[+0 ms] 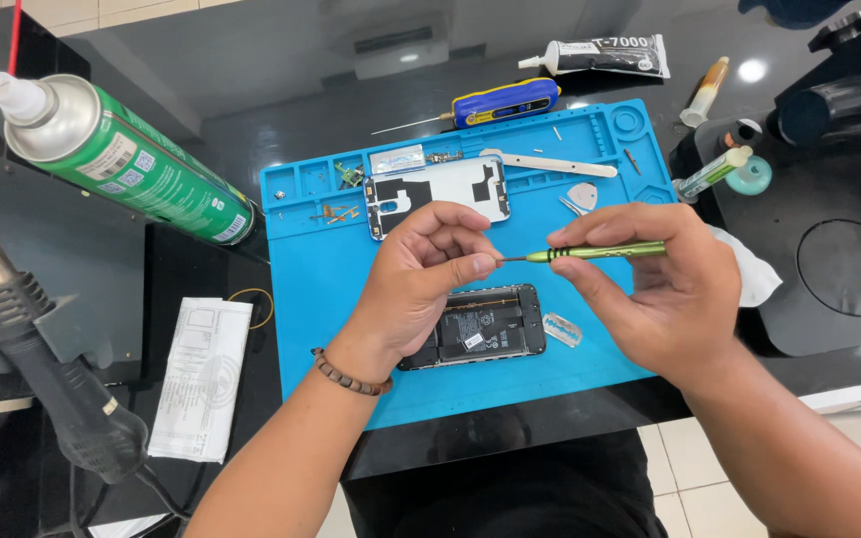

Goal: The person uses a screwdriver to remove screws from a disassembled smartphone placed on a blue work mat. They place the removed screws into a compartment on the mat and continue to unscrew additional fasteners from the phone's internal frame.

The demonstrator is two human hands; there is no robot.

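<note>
A: What lies on the blue repair mat (351,329)?
B: An opened phone (485,327) near its front edge, under both hands.
A: The hands?
B: Above the mat, the right hand (665,289) grips a green screwdriver (595,253); the left hand (421,279) pinches its tip with 2 fingers.

A slim green screwdriver (595,252) lies level in the right hand (650,289), its thin dark bit pointing toward the left hand (426,274), whose fingertips pinch the tip. Just below both hands, 1 opened phone (480,329) lies flat on its face, back cover off, with the black battery and a strip of board exposed. Its left end is hidden under the left hand; its right end sits beneath the gap between the 2 hands.
</note>
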